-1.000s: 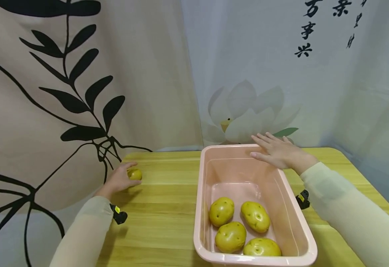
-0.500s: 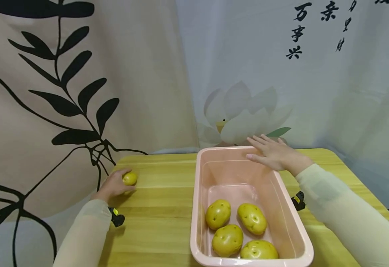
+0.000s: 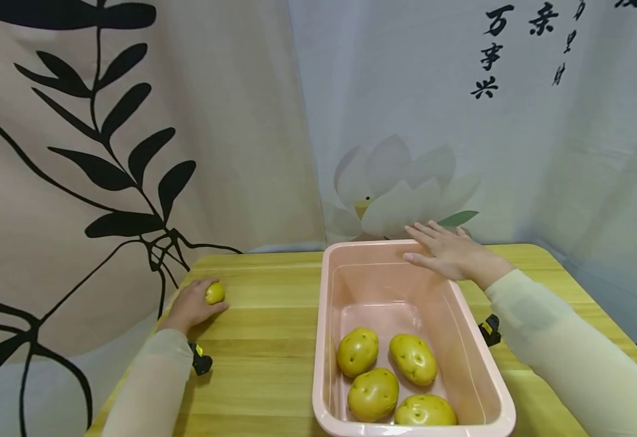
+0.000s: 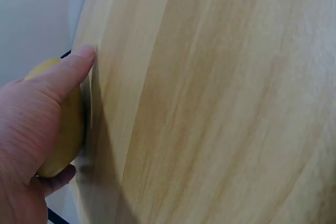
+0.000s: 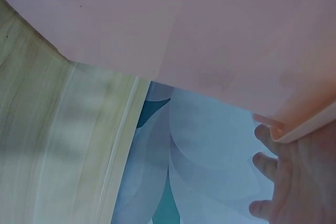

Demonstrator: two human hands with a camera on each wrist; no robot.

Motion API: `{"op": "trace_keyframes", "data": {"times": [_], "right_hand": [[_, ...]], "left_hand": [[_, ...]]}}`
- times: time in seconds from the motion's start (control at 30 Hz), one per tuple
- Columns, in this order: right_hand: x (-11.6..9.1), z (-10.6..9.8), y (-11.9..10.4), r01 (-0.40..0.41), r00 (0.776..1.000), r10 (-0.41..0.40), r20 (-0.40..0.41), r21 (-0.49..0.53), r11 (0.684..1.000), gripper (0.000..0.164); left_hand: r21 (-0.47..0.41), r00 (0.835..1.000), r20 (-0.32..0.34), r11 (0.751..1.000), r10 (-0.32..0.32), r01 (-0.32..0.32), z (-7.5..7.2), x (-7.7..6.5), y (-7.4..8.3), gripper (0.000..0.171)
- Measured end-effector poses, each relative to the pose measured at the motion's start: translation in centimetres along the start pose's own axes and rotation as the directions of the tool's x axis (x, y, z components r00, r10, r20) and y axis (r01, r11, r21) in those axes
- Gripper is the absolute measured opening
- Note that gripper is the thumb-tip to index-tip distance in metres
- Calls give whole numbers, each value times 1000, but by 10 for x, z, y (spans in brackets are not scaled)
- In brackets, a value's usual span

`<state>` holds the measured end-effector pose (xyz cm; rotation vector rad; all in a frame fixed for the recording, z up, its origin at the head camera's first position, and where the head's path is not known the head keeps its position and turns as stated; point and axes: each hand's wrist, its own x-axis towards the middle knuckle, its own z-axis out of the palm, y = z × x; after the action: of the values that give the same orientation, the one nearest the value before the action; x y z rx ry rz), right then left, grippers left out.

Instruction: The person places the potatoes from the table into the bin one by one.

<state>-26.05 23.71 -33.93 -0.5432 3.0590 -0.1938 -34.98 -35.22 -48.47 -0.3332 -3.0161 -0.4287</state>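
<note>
At the table's far left corner, my left hand point(image 3: 193, 308) grips a yellow potato point(image 3: 216, 293). The left wrist view shows the thumb point(image 4: 73, 69) lying across one side of this potato point(image 4: 68, 135), with a fingertip at its other side; the palm hides much of it. My right hand point(image 3: 452, 254) rests on the far right corner of the pink plastic bin point(image 3: 321, 328), fingers spread and fairly straight over the rim. From the right wrist, the fingers point(image 5: 265, 165) show beyond the rim. Several potatoes point(image 3: 373, 394) lie in the near half of the bin.
The bin stands on a wooden table point(image 3: 264, 340), right of centre. Behind the table hangs a pale curtain point(image 3: 253, 121) printed with dark leaves, a lotus and black characters. Each forearm wears a small black camera point(image 3: 202, 359) at the wrist.
My left hand has shifted slightly right and closed further round the potato, which has hardly moved. The head view has turned a little. My right hand stays on the bin's rim.
</note>
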Motion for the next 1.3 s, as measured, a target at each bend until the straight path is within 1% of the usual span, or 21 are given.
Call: {"op": "trace_keyframes", "data": {"times": [0.2,0.4,0.7,0.83,1.07,1.3], "right_hand": [[0,1,0,2,1000,-2,0,-1,1000,80],[0,3,-1,5,1000,-5,-2,16,1000,79],[-1,3,2,-6,1000,6,-2,18,1000,80],[1,3,1,-10,1000,10,5,31,999,81],[3,2,2,-17,1000,17,-9,43,999,81],[5,4,4,-7,1000,8,-9,49,999,80]], "left_hand": [[41,1000,-7,999,-9,9,1,-1,2,80],[82,1000,-9,996,-15,15,-3,0,8,77],[80,998,-21,995,-58,59,-5,1,17,76],[70,997,-22,995,-76,77,-4,0,16,75],[59,996,-80,997,-39,44,0,1,10,72],[44,996,-88,999,-27,31,6,-1,5,73]]}}
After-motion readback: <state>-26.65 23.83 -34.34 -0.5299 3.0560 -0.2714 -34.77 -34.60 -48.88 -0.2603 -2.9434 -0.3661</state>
